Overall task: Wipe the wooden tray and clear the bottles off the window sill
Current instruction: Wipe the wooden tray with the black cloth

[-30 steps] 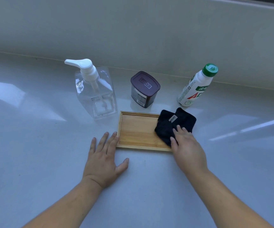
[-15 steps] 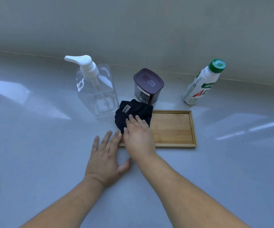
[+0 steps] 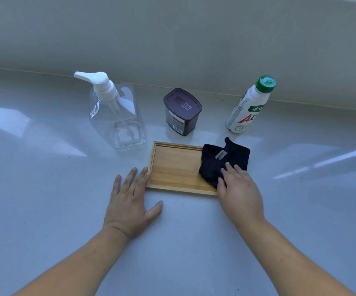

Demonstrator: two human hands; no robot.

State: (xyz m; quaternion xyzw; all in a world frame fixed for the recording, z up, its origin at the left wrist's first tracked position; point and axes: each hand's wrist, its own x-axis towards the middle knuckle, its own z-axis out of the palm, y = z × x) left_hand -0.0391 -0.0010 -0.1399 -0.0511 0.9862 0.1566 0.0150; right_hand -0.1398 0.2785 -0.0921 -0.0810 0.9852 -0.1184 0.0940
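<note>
Since the wooden tray is the landmark, each line places its thing against it, going left to right.

Pump bottle: a clear pump bottle (image 3: pixel 117 116) with a white dispenser head stands upright on the window sill (image 3: pixel 44 210), behind the tray's left end and just clear of it; it probably waits there until the wiping is done.

Left hand: the left hand (image 3: pixel 130 201) lies flat on the sill with fingers spread, fingertips touching the tray's left edge; it grips nothing and seems set there to stop the tray sliding under the strokes.

Wooden tray: the wooden tray (image 3: pixel 175 167) lies flat on the sill in front of the three containers, long side toward the person, its left part bare.

Jar: a dark lidded jar (image 3: pixel 181 112) stands directly behind the tray, a little apart.

Cloth: a dark cloth (image 3: pixel 221 161) covers the tray's right end and overhangs its right rim.

Right hand: the right hand (image 3: pixel 239 191) presses flat on the cloth's near corner, fingers close together, pushing it rather than pinching.

Drink bottle: a white drink bottle (image 3: pixel 249 105) with a green cap stands behind the tray's right end, well clear.

Stage: wiping looks under way; no bottle cleared yet.
</note>
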